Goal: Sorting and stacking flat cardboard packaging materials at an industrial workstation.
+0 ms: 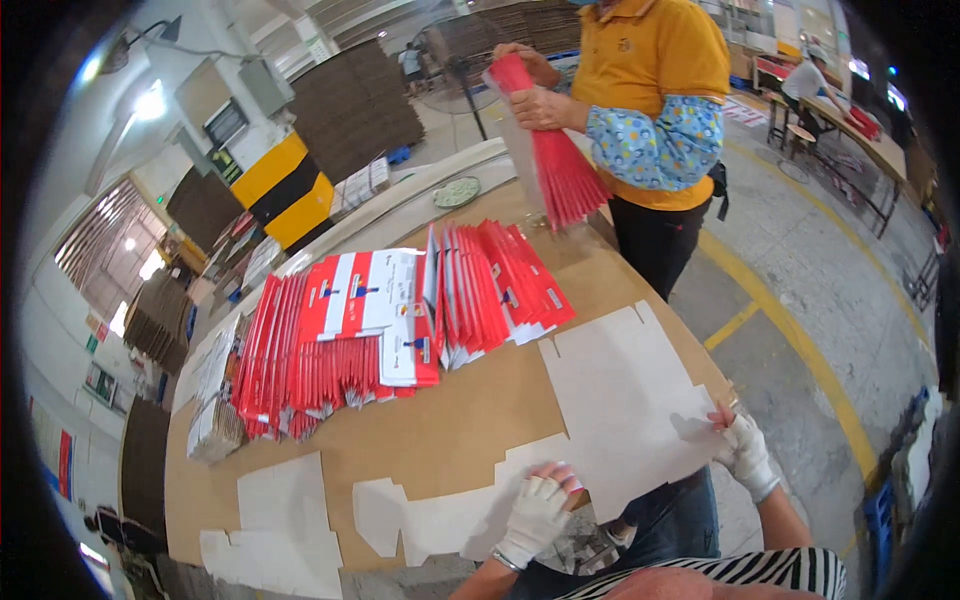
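A large white die-cut cardboard blank lies flat on the brown table in front of me, its notched strip reaching left. My left hand, in a white fingerless glove, rests on the near part of this blank with its fingers lying on the surface. At the right edge of the blank, my right hand, gloved the same way, pinches the cardboard between thumb and fingers. A second white blank lies at the near left. Farther back stand rows of folded red-and-white printed cartons, packed upright and partly fanned.
Across the table, a person in a yellow shirt holds a fanned bundle of red folded cartons. A tied stack of flat pieces sits at the left edge. A green round dish is at the back. Brown cardboard stacks stand behind.
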Tool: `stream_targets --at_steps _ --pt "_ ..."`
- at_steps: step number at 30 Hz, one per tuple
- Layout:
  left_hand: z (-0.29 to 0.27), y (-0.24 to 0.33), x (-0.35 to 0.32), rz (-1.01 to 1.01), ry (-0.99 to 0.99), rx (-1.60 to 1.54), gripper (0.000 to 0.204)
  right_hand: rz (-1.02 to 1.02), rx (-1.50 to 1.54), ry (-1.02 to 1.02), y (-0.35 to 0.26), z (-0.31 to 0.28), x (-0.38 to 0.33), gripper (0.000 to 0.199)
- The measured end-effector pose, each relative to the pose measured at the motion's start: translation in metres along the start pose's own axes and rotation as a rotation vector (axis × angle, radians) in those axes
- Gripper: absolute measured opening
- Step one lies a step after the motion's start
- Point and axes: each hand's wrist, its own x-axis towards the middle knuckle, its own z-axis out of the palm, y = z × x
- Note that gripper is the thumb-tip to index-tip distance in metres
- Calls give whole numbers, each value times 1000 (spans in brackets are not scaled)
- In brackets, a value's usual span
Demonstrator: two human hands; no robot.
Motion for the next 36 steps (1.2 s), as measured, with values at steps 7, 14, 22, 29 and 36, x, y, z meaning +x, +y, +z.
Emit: stream_targets --at_steps 7,14,22,29,36 --pt "41 16 23 -435 86 -180 16 9 -652 87 -31 30 39 80" --pt "65 19 40 -74 122 85 22 91 -19 504 27 40 -4 75" --pt "71 38 43 -15 -185 217 63 516 578 -251 -30 117 -51 46" --pt "60 68 53 47 -396 162 80 592 492 3 -17 122 -51 23" --pt "51 70 40 -47 -320 169 70 -399 -491 126 -47 89 -17 29"
